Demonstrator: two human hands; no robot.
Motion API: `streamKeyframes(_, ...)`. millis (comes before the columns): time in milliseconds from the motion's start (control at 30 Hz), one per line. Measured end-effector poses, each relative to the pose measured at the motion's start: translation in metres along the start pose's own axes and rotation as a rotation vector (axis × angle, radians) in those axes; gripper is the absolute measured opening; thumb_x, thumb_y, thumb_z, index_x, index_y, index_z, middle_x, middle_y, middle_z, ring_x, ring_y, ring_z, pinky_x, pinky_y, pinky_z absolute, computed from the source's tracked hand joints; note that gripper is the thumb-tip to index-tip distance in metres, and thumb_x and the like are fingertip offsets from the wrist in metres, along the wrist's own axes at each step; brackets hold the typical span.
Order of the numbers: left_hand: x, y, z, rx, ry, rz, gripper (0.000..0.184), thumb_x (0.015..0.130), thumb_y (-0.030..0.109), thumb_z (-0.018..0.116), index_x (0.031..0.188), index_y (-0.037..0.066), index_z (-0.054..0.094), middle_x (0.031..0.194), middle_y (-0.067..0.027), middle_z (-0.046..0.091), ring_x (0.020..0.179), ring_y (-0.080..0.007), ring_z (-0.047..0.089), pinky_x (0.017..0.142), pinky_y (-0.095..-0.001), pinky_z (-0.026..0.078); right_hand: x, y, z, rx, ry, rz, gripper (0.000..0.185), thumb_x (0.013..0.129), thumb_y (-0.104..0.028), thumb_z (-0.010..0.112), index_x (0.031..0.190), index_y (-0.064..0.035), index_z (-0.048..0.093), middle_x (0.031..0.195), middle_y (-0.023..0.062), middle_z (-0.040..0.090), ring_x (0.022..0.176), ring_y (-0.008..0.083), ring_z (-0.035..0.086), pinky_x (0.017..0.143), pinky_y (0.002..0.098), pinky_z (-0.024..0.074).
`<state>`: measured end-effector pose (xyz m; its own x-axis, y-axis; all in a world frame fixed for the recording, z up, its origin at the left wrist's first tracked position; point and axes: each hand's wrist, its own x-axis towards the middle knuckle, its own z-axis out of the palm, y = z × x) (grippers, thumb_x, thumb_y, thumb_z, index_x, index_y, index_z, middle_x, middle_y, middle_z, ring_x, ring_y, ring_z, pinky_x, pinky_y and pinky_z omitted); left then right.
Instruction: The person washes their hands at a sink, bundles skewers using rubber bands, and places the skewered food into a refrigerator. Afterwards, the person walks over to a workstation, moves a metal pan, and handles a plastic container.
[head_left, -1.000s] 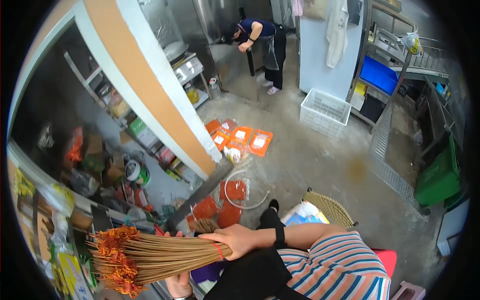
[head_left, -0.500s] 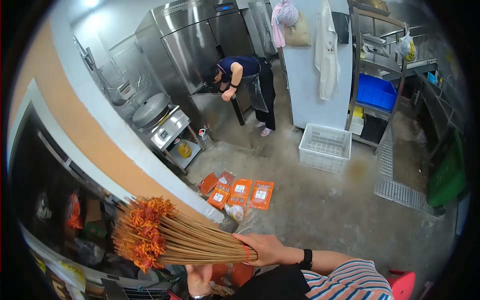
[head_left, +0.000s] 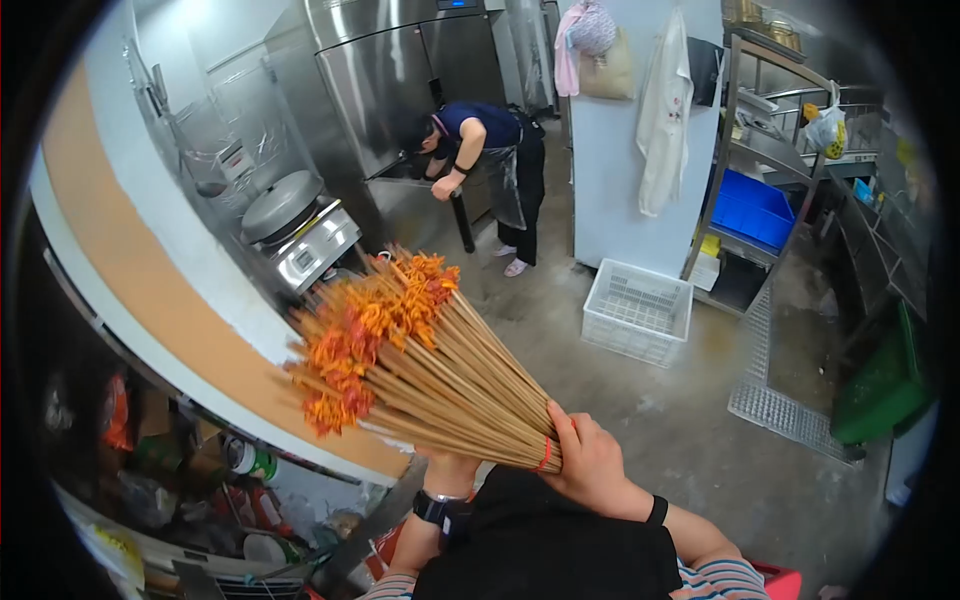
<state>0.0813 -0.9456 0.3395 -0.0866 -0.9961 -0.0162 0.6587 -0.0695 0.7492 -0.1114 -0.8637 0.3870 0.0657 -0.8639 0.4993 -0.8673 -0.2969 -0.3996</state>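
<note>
A large bundle of skewers is held out in front of me, thin bamboo sticks with orange-red food clustered at the far ends. My right hand is wrapped around the bare stick ends, right by a red band that ties them. Beneath the bundle, my left hand is up against its underside, its fingers hidden by the sticks. The food ends point up and left and are slightly blurred.
Ahead, another person bends at a steel refrigerator. A white crate stands on the floor, near a rack with a blue bin. A round cooker is at left; a cluttered shelf lies lower left.
The skewer bundle has swung up and right, its food ends rising. My left hand has come up from below to the bundle's underside. My right hand keeps its hold on the sticks.
</note>
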Motion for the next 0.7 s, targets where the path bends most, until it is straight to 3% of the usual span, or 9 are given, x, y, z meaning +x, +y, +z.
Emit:
streamKeyframes(67, 0.033, -0.009, 0.011, -0.042, -0.163, 0.073, 0.101, 0.063, 0.083, 0.05, 0.133, 0.011, 0.043, 0.129, -0.0077, 0.051, 0.116, -0.0278, 0.049, 0.098, -0.0467, 0.043, 0.008, 0.004, -0.002, -0.061, 0.013, 0.039, 0.087, 0.062, -0.036, 0.08, 0.133, -0.0022, 0.041, 0.092, 0.0116, 0.052, 0.079, 0.0286, 0.058, 0.062, 0.0384, 0.0497)
streamKeyframes(133, 0.076, -0.025, 0.008, -0.482, -0.62, -0.082, 0.09, 0.071, 0.074, 0.056, 0.134, 0.011, 0.043, 0.132, -0.0062, 0.049, 0.119, -0.0265, 0.047, 0.099, -0.0437, 0.043, 0.021, 0.012, -0.001, -0.08, -0.025, 0.098, 0.092, 0.063, -0.042, 0.079, 0.135, -0.001, 0.037, 0.093, 0.0137, 0.051, 0.081, 0.0296, 0.058, 0.065, 0.0388, 0.0503)
streamKeyframes(167, 0.089, -0.029, 0.01, -0.328, -0.406, -0.135, 0.085, 0.072, 0.072, 0.057, 0.131, 0.011, 0.047, 0.129, -0.0075, 0.051, 0.116, -0.0273, 0.05, 0.097, -0.0444, 0.045, 0.028, 0.018, -0.001, -0.093, -0.015, 0.102, 0.092, 0.063, -0.042, 0.079, 0.135, -0.001, 0.037, 0.093, 0.0137, 0.051, 0.081, 0.0296, 0.058, 0.065, 0.0388, 0.0503)
streamKeyframes(267, 0.125, -0.048, 0.016, -0.494, -0.48, -0.22, 0.083, 0.073, 0.07, 0.058, 0.131, 0.011, 0.047, 0.127, -0.0087, 0.053, 0.115, -0.028, 0.051, 0.096, -0.0455, 0.046, 0.046, 0.04, 0.007, -0.081, -0.144, 0.17, 0.1, 0.064, -0.048, 0.077, 0.138, -0.0009, 0.031, 0.092, 0.0152, 0.05, 0.08, 0.0308, 0.058, 0.068, 0.0389, 0.0506)
streamKeyframes(333, 0.149, -0.057, 0.014, -0.518, -0.477, -0.231, 0.079, 0.074, 0.065, 0.061, 0.129, 0.009, 0.048, 0.123, -0.0096, 0.055, 0.113, -0.0283, 0.053, 0.093, -0.0449, 0.048, 0.064, 0.062, 0.022, -0.005, -0.287, 0.215, 0.108, 0.065, -0.053, 0.075, 0.143, -0.0017, 0.021, 0.101, 0.0189, 0.051, 0.087, 0.035, 0.059, 0.074, 0.0411, 0.0504)
streamKeyframes(533, 0.224, -0.072, -0.011, -0.507, -0.398, -0.291, 0.072, 0.073, 0.054, 0.07, 0.124, 0.007, 0.051, 0.114, -0.0076, 0.059, 0.103, -0.0265, 0.059, 0.086, -0.0421, 0.053, 0.134, 0.101, 0.059, 0.254, -0.46, 0.339, 0.119, 0.062, -0.054, 0.078, 0.145, -0.0026, 0.009, 0.123, 0.0262, 0.047, 0.106, 0.0401, 0.056, 0.085, 0.043, 0.0485)
streamKeyframes(600, 0.254, -0.076, -0.012, -0.577, -0.344, -0.349, 0.067, 0.072, 0.048, 0.074, 0.122, 0.007, 0.053, 0.114, -0.0075, 0.06, 0.103, -0.0261, 0.059, 0.086, -0.0416, 0.053, 0.154, 0.119, 0.076, 0.239, -0.447, 0.314, 0.12, 0.06, -0.048, 0.081, 0.145, -0.0021, 0.009, 0.122, 0.0263, 0.049, 0.107, 0.0395, 0.056, 0.087, 0.042, 0.0483)
streamKeyframes(667, 0.274, -0.087, -0.012, -0.387, -0.483, -0.279, 0.074, 0.069, 0.055, 0.073, 0.123, 0.008, 0.053, 0.117, -0.0086, 0.059, 0.106, -0.0271, 0.058, 0.088, -0.0473, 0.051, 0.17, 0.136, 0.091, 0.307, -0.375, 0.344, 0.118, 0.06, -0.043, 0.081, 0.145, -0.0018, 0.009, 0.122, 0.0265, 0.052, 0.108, 0.0401, 0.056, 0.088, 0.0416, 0.048)
streamKeyframes(700, 0.286, -0.094, -0.017, -0.383, -0.503, -0.358, 0.072, 0.065, 0.046, 0.079, 0.121, 0.009, 0.055, 0.116, -0.0075, 0.06, 0.107, -0.0266, 0.058, 0.087, -0.0466, 0.051, 0.178, 0.141, 0.094, 0.333, -0.375, 0.378, 0.115, 0.061, -0.038, 0.08, 0.144, -0.0011, 0.01, 0.121, 0.0262, 0.053, 0.108, 0.0384, 0.057, 0.088, 0.0402, 0.0479)
